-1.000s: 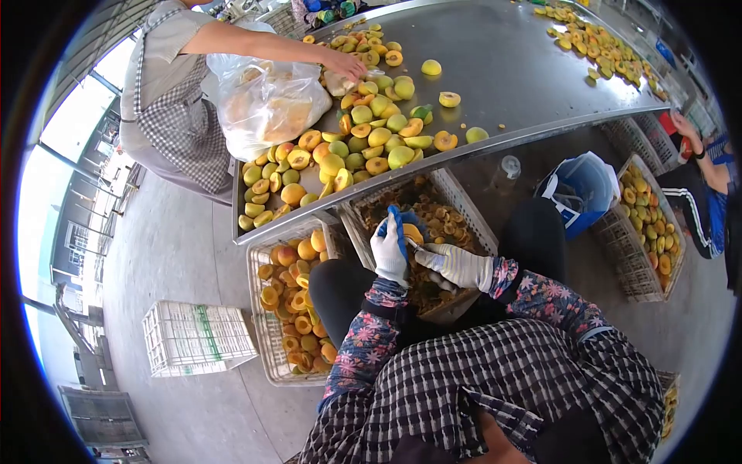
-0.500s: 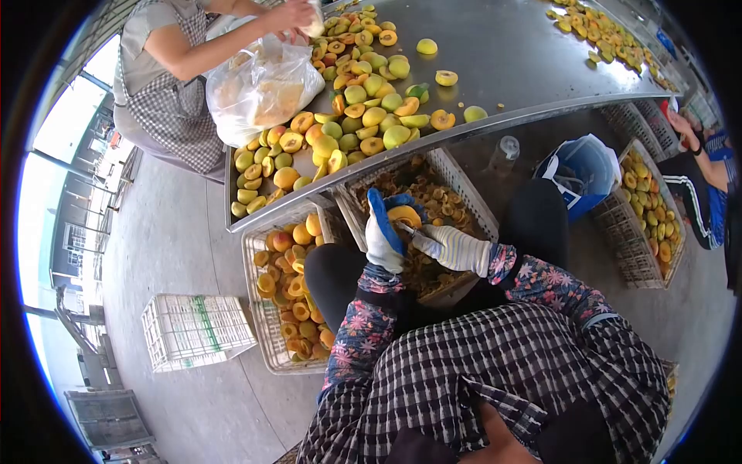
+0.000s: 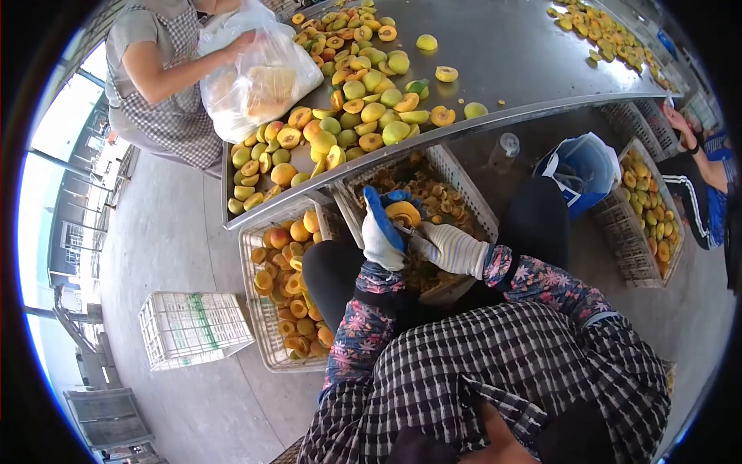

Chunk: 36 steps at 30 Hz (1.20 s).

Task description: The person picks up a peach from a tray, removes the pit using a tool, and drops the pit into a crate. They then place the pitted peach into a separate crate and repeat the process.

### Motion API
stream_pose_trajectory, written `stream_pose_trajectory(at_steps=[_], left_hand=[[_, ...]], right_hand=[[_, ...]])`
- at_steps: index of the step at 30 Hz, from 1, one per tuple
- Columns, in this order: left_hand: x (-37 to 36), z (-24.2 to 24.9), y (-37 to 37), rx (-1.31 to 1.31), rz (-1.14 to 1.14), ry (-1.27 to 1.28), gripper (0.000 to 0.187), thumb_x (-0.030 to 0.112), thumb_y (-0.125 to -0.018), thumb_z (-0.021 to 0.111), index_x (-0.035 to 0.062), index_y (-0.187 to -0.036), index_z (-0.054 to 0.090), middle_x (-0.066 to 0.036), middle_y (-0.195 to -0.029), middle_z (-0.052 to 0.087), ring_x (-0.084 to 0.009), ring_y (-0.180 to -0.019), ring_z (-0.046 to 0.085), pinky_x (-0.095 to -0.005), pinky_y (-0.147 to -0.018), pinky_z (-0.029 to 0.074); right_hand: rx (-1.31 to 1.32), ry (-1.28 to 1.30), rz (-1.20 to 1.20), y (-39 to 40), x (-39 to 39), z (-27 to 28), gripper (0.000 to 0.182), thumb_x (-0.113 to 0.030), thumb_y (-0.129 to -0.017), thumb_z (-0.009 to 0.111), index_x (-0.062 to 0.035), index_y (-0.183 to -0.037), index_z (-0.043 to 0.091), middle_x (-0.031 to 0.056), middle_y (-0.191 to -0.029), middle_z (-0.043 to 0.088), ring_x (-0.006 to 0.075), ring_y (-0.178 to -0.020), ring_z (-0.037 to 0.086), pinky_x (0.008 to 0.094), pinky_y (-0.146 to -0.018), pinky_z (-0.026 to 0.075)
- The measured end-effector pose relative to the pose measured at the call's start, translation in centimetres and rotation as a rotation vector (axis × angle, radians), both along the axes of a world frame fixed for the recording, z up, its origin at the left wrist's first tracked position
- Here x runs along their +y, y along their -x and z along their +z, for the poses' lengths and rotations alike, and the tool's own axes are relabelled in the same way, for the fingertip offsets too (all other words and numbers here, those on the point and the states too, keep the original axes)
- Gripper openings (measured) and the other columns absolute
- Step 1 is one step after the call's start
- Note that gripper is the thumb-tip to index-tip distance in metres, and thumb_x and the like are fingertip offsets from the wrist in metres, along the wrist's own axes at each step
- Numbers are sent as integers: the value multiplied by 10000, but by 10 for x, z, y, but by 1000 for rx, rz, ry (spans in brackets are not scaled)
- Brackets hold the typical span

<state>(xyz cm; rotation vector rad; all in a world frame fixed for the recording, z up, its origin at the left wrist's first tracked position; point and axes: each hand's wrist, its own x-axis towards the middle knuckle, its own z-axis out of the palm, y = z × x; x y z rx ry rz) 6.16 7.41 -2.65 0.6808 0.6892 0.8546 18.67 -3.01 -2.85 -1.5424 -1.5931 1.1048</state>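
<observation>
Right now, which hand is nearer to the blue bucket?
Right. The right hand lies between the left hand and the blue bucket; the left, holding cut fruit, is farther.

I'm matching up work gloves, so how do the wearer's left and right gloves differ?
The left glove is white with solid blue areas, while the right glove shows thin stripes. The left glove is angled upward around a cut fruit; the right glove points sideways toward it. Both are pale and meet flowered sleeves.

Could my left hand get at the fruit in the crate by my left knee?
Probably yes: the crate is open and near, though your left hand holds a cut fruit and your left knee sits partly between.
</observation>
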Motion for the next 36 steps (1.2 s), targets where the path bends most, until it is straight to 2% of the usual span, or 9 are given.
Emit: stream_pose_trajectory(at_steps=[4, 6, 8, 14, 17, 23, 26, 32, 36], left_hand=[[-4, -4, -5, -21, 135, 11, 651, 603, -984, 455, -24, -995, 629, -137, -863, 671, -283, -769, 669, -410, -735, 577], [-8, -3, -5, -58, 189, -1, 653, 605, -985, 447, -22, -998, 628, -132, -873, 666, -279, -790, 668, -410, -747, 576], [-11, 4, -3, -57, 179, -3, 654, 611, -984, 442, -17, -1003, 626, -129, -882, 663, -276, -806, 666, -414, -760, 576], [-18, 16, -2, 15, 146, -172, 638, 609, -983, 446, -5, -1021, 615, -124, -917, 644, -282, -835, 657, -432, -786, 573], [-11, 3, -4, -55, 127, 18, 608, 599, -980, 468, 7, -1027, 599, -124, -937, 630, -300, -860, 650, -456, -802, 571], [-7, -4, -4, -144, 60, 156, 570, 577, -984, 478, 19, -1036, 581, -134, -981, 617, -333, -928, 629, -531, -853, 557], [-2, -17, -3, -199, 54, 158, 559, 565, -999, 452, 24, -1044, 582, -137, -1002, 617, -341, -935, 625, -548, -868, 549], [2, -17, 4, -418, 54, 349, 528, 539, -1017, 423, 38, -1065, 582, -134, -1037, 628, -353, -954, 617, -558, -900, 531], [-1, -6, 4, -454, 101, 405, 427, 450, -1025, 457, 48, -1088, 587, -119, -1035, 637, -310, -1022, 610, -554, -948, 506]], right_hand=[[366, -209, -109, 22, 0, -14, 404, -370, -1046, 467, -8, -1195, 568, 112, -997, 673, 301, -932, 641, 413, -871, 498], [530, -105, -142, 26, 4, -22, 442, -471, -1024, 475, -48, -1084, 584, 22, -760, 603, 212, -628, 596, 358, -587, 495], [673, 361, -105, 15, -6, 16, 442, -511, -1012, 479, -81, -1007, 583, -10, -673, 542, 156, -488, 518, 306, -449, 434], [1057, 624, -115, 10, -7, 24, 403, -523, -1000, 498, -135, -895, 531, -26, -614, 470, 88, -418, 437, 255, -372, 345], [937, 520, -160, 17, -10, 16, 405, -517, -1005, 490, -123, -943, 558, -33, -593, 448, 94, -392, 400, 254, -362, 317], [555, -74, -114, 25, -7, -22, 457, -402, -1051, 454, -35, -1306, 546, 91, -1037, 646, 170, -949, 622, 290, -868, 481], [536, -62, -62, 23, -7, -22, 475, -361, -1058, 456, -18, -1384, 493, 107, -1272, 585, 172, -1210, 501, 331, -1068, 349], [557, 17, 28, 12, -9, -16, 496, -393, -1048, 479, -31, -1387, 496, 58, -1300, 563, 136, -1205, 477, 319, -1057, 354], [609, 101, 36, 0, -7, -30, 510, -412, -1033, 509, -42, -1385, 513, -20, -1110, 615, 72, -1050, 516, 225, -930, 394]])
